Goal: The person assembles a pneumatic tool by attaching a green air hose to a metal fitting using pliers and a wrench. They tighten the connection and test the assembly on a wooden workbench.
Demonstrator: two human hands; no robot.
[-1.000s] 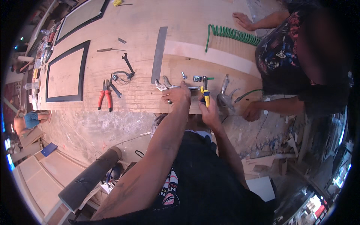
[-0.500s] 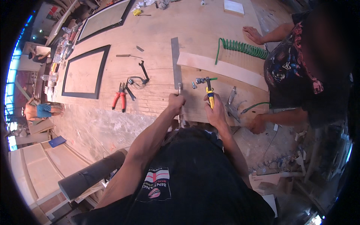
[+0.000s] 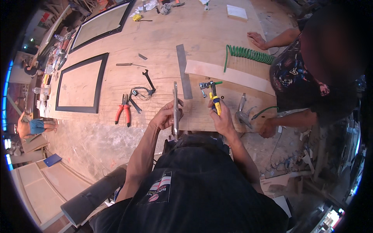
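Observation:
My left hand [image 3: 168,115] is closed round a long metal wrench [image 3: 175,97], which stands nearly upright in the view at the table's near edge. In my right hand [image 3: 223,121] are yellow-and-blue-handled pliers [image 3: 216,101]. Their jaws are at a metal hose fitting [image 3: 205,85] with a short green hose end [image 3: 218,82]; whether they grip it is too small to tell. Just below the fitting lies a small metal piece [image 3: 204,94]. A blow gun [image 3: 243,110] lies to the right of my right hand, near a green hose [image 3: 264,112].
On the wooden table [image 3: 155,42] lie red-handled pliers [image 3: 123,110], an open-end wrench [image 3: 148,80], a steel strip [image 3: 184,72], a pale board [image 3: 229,75], a coiled green hose [image 3: 250,54] and a black frame [image 3: 101,83]. A co-worker's hands [image 3: 257,40] are at the right.
My left hand has moved left and turned, tilting the wrench upright with its top higher. My right hand still holds the pliers by the fitting. The view has shifted slightly.

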